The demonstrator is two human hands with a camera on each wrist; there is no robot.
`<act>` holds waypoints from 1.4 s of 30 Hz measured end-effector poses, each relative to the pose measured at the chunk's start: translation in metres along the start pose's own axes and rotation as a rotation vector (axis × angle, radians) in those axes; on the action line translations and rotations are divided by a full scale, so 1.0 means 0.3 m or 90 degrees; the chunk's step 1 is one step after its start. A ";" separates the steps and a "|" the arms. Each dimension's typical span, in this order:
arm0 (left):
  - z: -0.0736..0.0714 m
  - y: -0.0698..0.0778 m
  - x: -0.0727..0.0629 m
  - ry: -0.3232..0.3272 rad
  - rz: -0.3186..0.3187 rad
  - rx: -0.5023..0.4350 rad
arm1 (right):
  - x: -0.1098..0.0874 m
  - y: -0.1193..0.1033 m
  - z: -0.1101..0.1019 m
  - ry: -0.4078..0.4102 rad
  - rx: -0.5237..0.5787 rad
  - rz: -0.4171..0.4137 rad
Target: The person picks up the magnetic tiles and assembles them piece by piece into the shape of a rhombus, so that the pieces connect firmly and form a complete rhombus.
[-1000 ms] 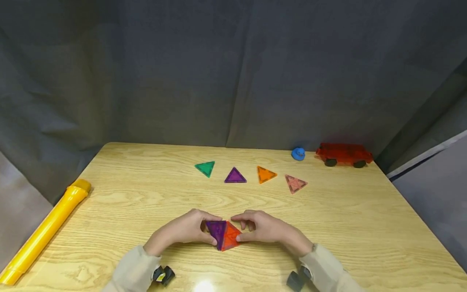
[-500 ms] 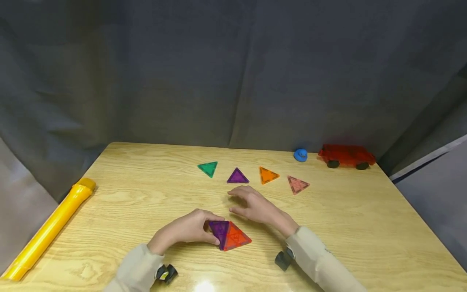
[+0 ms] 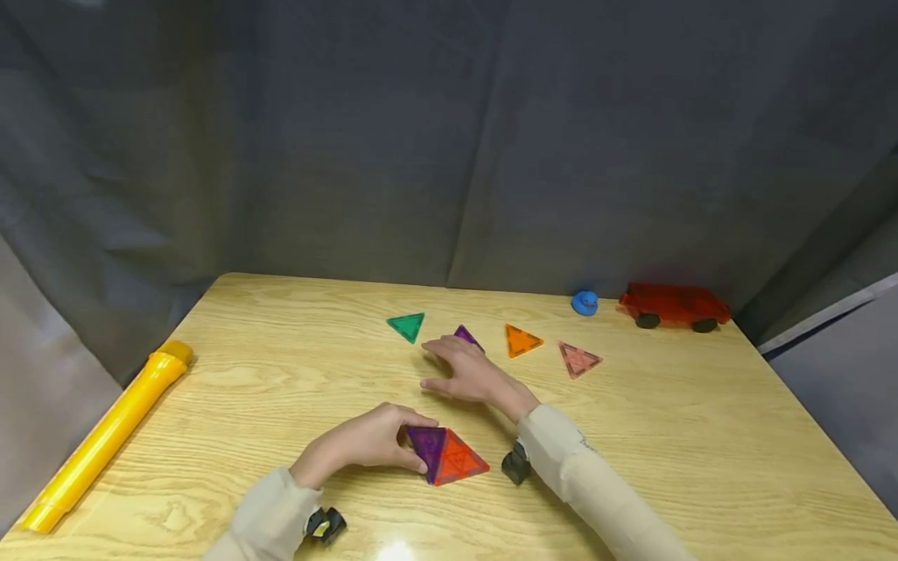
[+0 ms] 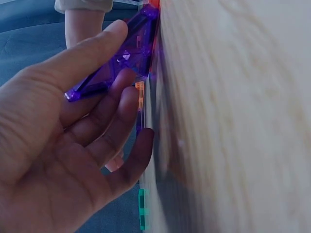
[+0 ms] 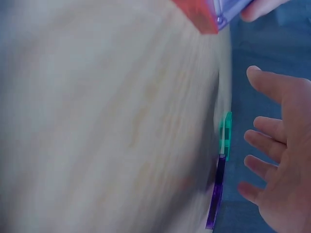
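Close to the table's front, my left hand (image 3: 368, 442) pinches a see-through purple triangular tile (image 3: 427, 449) between thumb and fingers. A red triangular tile (image 3: 461, 458) adjoins its right side, and the two stand tilted against each other. Over the table beyond them hovers my right hand (image 3: 468, 375), fingers spread and holding nothing in the right wrist view. It partly covers a second purple triangle (image 3: 466, 335) from the head view. Left of that lies a green triangle (image 3: 407, 326); to its right are an orange triangle (image 3: 522, 340) and a pink triangle (image 3: 578, 360).
A yellow tube (image 3: 112, 432) lies slantwise along the table's left edge. Towards the back right corner sit a small blue duck-like toy (image 3: 585, 303) and a red toy car (image 3: 673, 305) with black wheels. Dark cloth (image 3: 351, 140) hangs behind the wooden table (image 3: 281, 343).
My right hand has let go of the red tile and moved forward and left towards the far purple triangle. The left hand keeps its pinch on the near purple tile.
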State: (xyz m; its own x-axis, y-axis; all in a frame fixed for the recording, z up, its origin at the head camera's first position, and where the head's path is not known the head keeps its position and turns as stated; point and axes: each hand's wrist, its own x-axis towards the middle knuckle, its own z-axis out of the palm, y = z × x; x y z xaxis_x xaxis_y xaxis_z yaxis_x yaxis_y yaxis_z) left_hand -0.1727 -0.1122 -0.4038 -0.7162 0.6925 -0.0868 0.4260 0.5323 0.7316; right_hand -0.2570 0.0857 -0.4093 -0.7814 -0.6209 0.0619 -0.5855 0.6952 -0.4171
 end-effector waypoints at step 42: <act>0.000 -0.012 0.002 -0.001 -0.001 0.016 | 0.115 -0.013 0.039 -0.087 -0.022 0.039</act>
State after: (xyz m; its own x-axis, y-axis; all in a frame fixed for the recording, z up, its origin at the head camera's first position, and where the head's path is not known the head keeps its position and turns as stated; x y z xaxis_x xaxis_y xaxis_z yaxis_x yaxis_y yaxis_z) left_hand -0.1748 -0.1136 -0.4064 -0.7158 0.6925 -0.0893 0.4386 0.5454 0.7142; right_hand -0.2791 0.0573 -0.4160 -0.7807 -0.6187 -0.0879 -0.5462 0.7439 -0.3852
